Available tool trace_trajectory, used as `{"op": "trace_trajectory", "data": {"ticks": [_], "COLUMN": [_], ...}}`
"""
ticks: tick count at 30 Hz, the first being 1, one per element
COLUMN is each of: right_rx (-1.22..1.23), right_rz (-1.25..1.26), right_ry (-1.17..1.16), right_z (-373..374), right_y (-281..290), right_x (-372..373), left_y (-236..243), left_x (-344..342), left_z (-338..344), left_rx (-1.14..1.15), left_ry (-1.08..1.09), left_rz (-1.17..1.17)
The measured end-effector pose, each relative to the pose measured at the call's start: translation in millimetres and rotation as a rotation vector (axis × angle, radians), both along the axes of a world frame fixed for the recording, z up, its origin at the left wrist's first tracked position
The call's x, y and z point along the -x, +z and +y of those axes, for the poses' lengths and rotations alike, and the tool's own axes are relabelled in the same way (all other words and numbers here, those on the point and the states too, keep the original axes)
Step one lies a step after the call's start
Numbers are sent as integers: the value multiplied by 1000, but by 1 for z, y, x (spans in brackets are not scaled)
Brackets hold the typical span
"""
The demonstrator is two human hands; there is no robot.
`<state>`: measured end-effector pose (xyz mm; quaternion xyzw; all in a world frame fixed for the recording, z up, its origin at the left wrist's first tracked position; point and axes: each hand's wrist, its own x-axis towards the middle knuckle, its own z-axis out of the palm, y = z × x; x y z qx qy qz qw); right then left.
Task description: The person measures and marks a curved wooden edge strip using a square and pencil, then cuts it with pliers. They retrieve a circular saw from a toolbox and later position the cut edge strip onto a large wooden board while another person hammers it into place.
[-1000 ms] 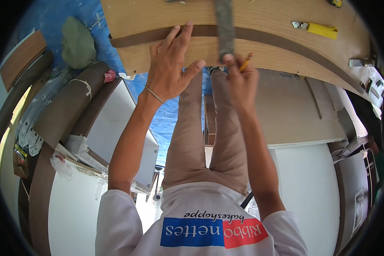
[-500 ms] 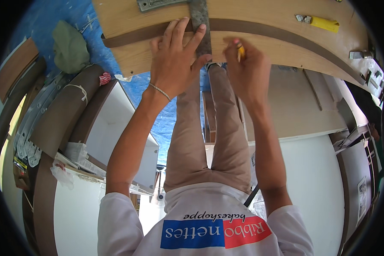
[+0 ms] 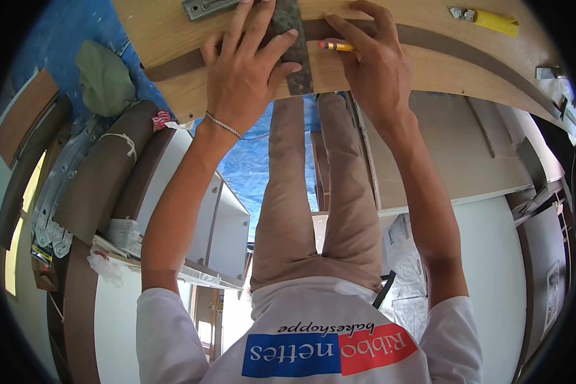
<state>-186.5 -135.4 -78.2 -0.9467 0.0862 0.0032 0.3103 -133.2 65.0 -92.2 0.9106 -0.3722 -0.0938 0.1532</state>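
Note:
A flat grey metal bar (image 3: 299, 73) lies across a long dark brown strip (image 3: 422, 38) on a light wooden board (image 3: 441, 75). Its near end reaches the board's front edge. My left hand (image 3: 242, 73) rests open with spread fingers, thumb and index fingertips on the bar, the other fingers over the strip and board. To the bar's right, my right hand (image 3: 382, 73) holds a yellow pencil (image 3: 339, 46) low in its grip, the pink eraser end pointing left. Its index and other fingers stretch out over the strip. The pencil's tip is hidden by the hand.
A yellow-handled tool (image 3: 496, 22) lies at the board's far right, and a grey metal piece (image 3: 204, 8) at the far left. Blue sheeting (image 3: 265, 169) covers the floor. Cabinet panels (image 3: 441, 144) stand right; a brown roll (image 3: 99, 173) and olive cloth (image 3: 103, 77) lie left.
My right hand was blurred with the pencil raised upright; now it is lower, fingers stretched over the strip, pencil lying sideways. My left hand stays on the bar. The view has shifted slightly.

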Motion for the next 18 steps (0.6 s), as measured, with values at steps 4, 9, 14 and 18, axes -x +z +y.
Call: {"op": "trace_trajectory", "data": {"ticks": [4, 9, 14, 18], "right_rx": [4, 69, 205, 201], "right_rz": [-18, -105, -11, -10], "right_ry": [16, 75, 124, 162], "right_z": [0, -5, -3, -5], "right_y": [-5, -26, -28, -28], "right_x": [5, 18, 30, 30], "left_y": [9, 11, 28, 35], "left_x": [-1, -5, -32, -64], "left_z": [-4, 1, 0, -9], "left_rx": [-100, -47, -69, -92], "left_ry": [-3, 27, 1, -143], "left_rz": [-21, -2, 48, 57]}}
